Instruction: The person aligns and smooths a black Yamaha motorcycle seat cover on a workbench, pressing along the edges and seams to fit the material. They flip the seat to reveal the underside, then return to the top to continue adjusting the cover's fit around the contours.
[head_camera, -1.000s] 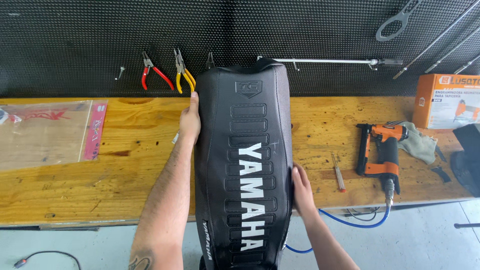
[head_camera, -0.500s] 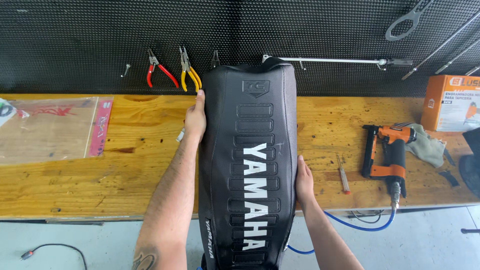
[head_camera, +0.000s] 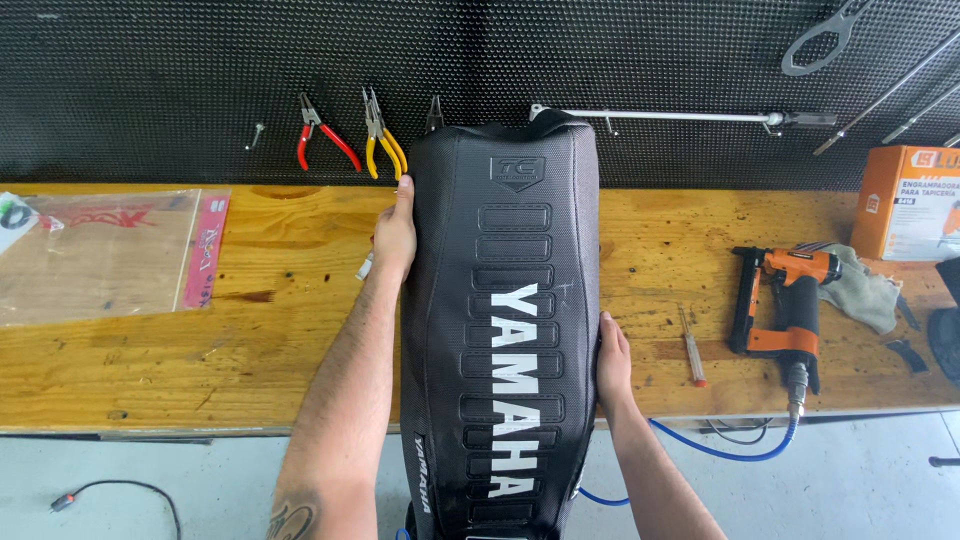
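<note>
While the left hand (head_camera: 395, 235) and right hand (head_camera: 612, 358) clasp the black seat (head_camera: 505, 330), each grip seemingly wraps its edge.

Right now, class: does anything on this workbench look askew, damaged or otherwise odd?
One thing: the black seat cover bears a thin pale scratch-like mark right of its white lettering. The left hand and right hand grip its sides. The orange stapler and screwdriver lie in order.
</note>
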